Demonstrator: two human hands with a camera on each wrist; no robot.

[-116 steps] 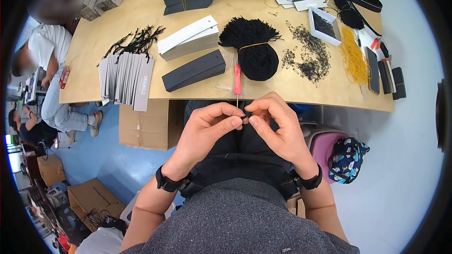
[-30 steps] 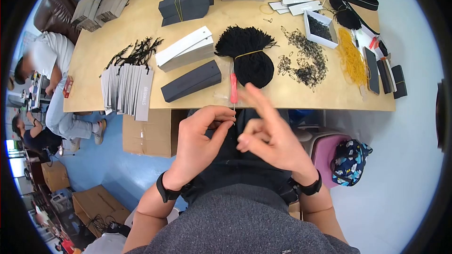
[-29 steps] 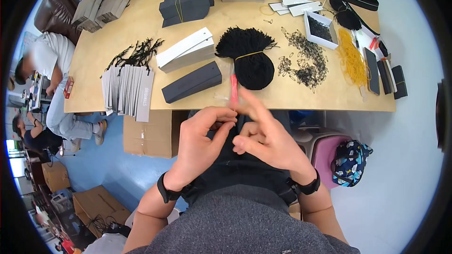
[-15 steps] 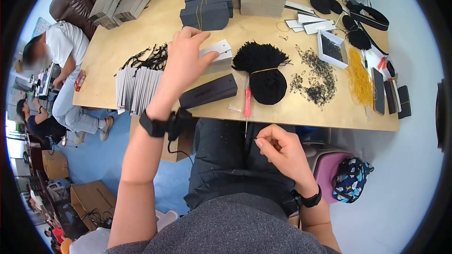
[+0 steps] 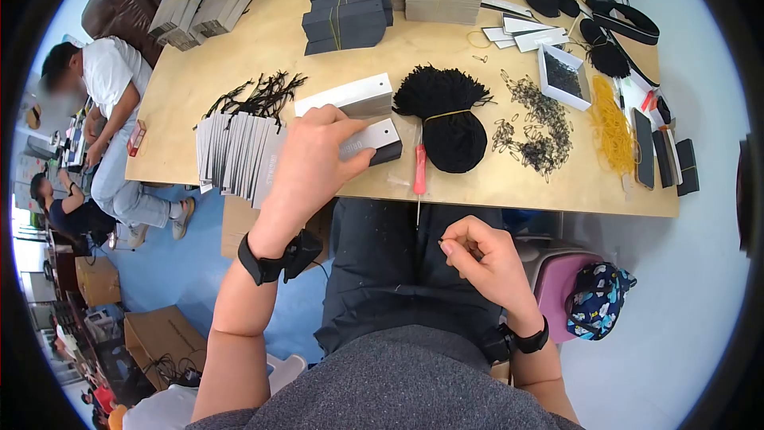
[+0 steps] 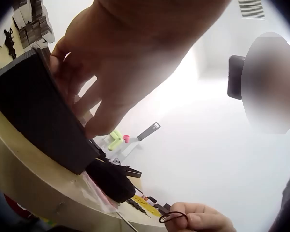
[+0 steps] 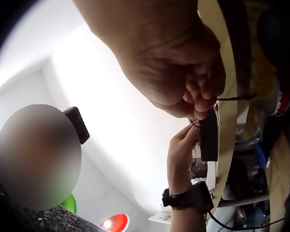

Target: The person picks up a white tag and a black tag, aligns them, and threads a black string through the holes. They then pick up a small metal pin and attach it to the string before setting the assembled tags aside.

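My left hand [image 5: 310, 155] lies across a stack of dark hang tags [image 5: 386, 153] near the table's front edge. Its fingers are at the far edge of the top tag [image 5: 371, 140], the thumb at the near edge; this tag has pale lettering and a hole. In the left wrist view the fingers bend over the stack [image 6: 38, 116]. Below the table edge, my right hand [image 5: 484, 255] pinches a thin black cord. The cord's loop [image 6: 174, 216] shows in the left wrist view, and its knotted end [image 7: 237, 98] sticks out in the right wrist view.
A red-handled tool [image 5: 419, 169] points its metal shaft over the table edge. Around stand a white tag stack [image 5: 350, 94], corded tags [image 5: 239, 151], a black cord bundle [image 5: 454, 143], loose small pins [image 5: 537, 139] and yellow bands [image 5: 611, 131]. A person sits left.
My hands have parted. The left hand went up over the white stack, then came down to the dark tags. The right hand stays low, pinching the cord.
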